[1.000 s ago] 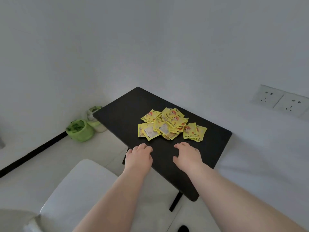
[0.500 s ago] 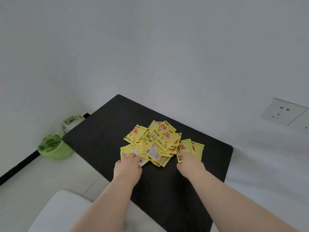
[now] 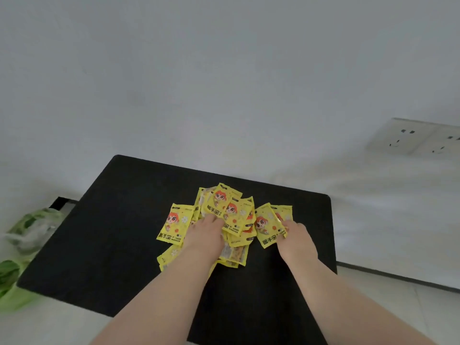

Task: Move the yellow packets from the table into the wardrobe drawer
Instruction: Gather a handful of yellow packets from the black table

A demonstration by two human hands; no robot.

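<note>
Yellow packets (image 3: 225, 207) (cartoon-printed) lie heaped, overlapping, on the black table (image 3: 112, 232).

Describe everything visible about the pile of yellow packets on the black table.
The pile of yellow packets lies loose and overlapping on the black table. The packets are flat, glossy sachets, many printed with a red-haired cartoon figure and the words HAND WARMER. The left hand rests on the pile's middle, its fingertips hidden among packets; the right hand touches the two rightmost packets.

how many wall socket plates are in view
2: side by side on the wall right of the table, the left plate whole, the right plate cut by the frame edge.
</note>
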